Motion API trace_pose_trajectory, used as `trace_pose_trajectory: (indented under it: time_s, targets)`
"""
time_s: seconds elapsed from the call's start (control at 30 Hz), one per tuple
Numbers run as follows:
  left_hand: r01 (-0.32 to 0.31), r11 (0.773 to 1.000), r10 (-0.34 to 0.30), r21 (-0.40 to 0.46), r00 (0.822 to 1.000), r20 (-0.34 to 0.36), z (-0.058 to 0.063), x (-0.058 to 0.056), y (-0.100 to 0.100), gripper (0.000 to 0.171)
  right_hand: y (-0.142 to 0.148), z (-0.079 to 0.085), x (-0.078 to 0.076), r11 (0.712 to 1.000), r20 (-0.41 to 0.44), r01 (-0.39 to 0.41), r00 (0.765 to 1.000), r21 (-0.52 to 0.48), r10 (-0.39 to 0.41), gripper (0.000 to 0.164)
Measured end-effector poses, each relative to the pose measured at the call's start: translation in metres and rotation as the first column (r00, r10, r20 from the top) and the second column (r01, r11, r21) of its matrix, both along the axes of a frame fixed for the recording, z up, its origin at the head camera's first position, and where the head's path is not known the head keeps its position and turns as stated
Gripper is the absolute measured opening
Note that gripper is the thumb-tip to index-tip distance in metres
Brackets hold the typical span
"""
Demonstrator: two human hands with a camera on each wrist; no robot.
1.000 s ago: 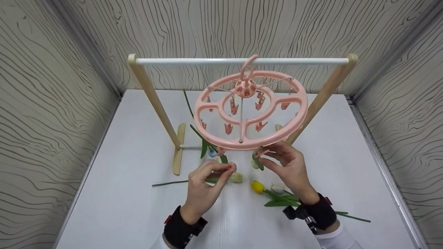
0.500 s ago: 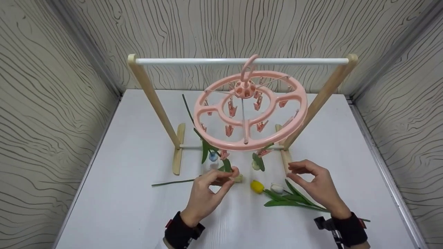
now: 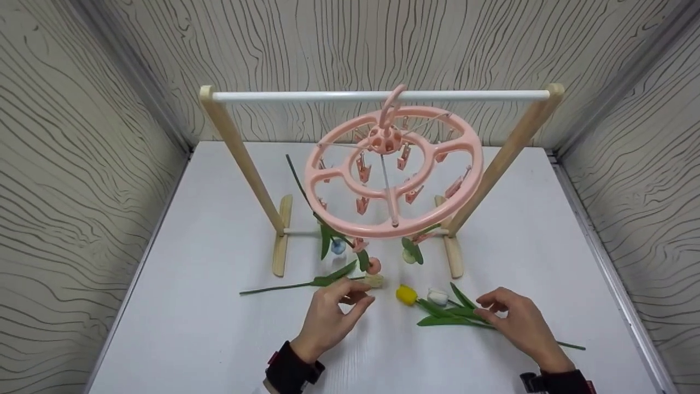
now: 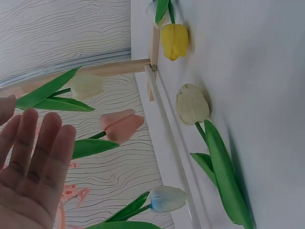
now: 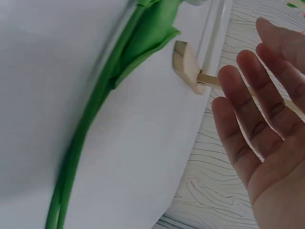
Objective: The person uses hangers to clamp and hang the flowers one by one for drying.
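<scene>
A pink round clip hanger (image 3: pixel 377 230) hangs from the rack's white bar. Three artificial tulips hang head down from its clips: a blue tulip (image 3: pixel 338 246), a pink tulip (image 3: pixel 373 266) and a pale tulip (image 3: pixel 409 255). My left hand (image 3: pixel 331 317) hovers below the pink one, fingers loosely bent and holding nothing. Beneath it on the table lies a cream tulip (image 4: pixel 193 104). To the right lie a yellow tulip (image 3: pixel 406 295) and a white tulip (image 3: pixel 437 297), stems together. Over their stems is my right hand (image 3: pixel 517 323), its relaxed fingers apart from the green stems (image 5: pixel 78 138).
The rack's white bar (image 3: pixel 306 97) spans two wooden posts, the left post (image 3: pixel 243 158) and the right post (image 3: pixel 514 148). Wooden feet (image 3: pixel 453 257) stand on the white table (image 3: pixel 191 328). Wood-patterned panels (image 3: pixel 65 191) enclose the sides and back.
My right hand has let go of the clip with the pale tulip and moved down right over the stems. My left hand has dropped from the pink tulip. The hanger has turned slightly.
</scene>
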State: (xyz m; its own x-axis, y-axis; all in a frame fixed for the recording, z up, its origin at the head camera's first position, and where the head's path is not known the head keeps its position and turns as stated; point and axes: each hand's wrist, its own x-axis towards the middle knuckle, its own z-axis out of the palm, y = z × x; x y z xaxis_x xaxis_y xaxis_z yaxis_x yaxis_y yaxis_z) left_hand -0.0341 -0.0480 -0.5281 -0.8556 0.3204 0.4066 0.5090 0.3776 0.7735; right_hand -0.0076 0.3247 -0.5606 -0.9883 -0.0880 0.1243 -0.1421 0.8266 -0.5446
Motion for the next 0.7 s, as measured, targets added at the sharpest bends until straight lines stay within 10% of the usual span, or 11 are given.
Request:
trace_pose_trajectory:
  time_s: [0.4,0.7]
  targets:
    - [-0.015,0.995,0.026,-0.103,0.994,0.106,-0.015,0.004,0.003,0.015,0.004,-0.026,0.016,0.977,0.306,0.066,0.943,0.204,-0.127,0.017]
    - [-0.013,0.994,0.027,-0.108,0.991,0.129,-0.017,0.005,0.004,0.014,0.008,-0.036,0.018,0.963,0.29,0.054,0.948,0.265,-0.132,0.014]
